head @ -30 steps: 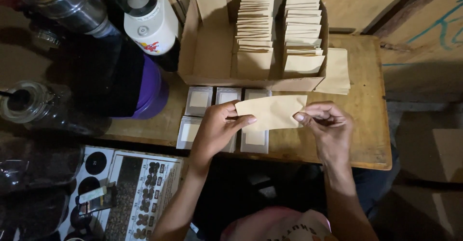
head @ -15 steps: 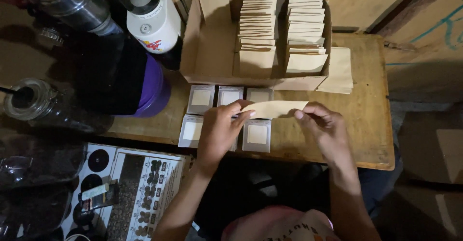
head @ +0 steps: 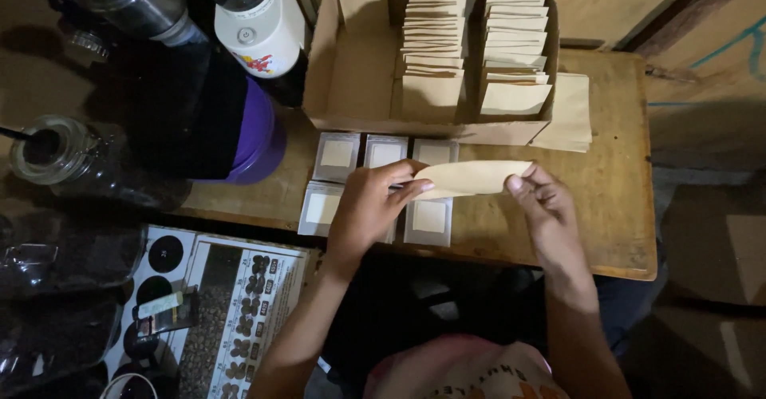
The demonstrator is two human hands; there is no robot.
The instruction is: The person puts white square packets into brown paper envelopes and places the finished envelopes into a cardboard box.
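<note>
While pinched endwise, paper pouch (head: 472, 179) between both hands, above sachets (head: 383, 183).

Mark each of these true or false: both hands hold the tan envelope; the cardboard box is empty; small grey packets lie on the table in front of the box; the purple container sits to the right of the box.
1. Both the left hand and the right hand hold the tan envelope. True.
2. The cardboard box is empty. False: it holds two rows of tan envelopes.
3. Small grey packets lie on the wooden table in front of the box. True.
4. The purple container sits right of the box. False: it sits to the left.
</note>
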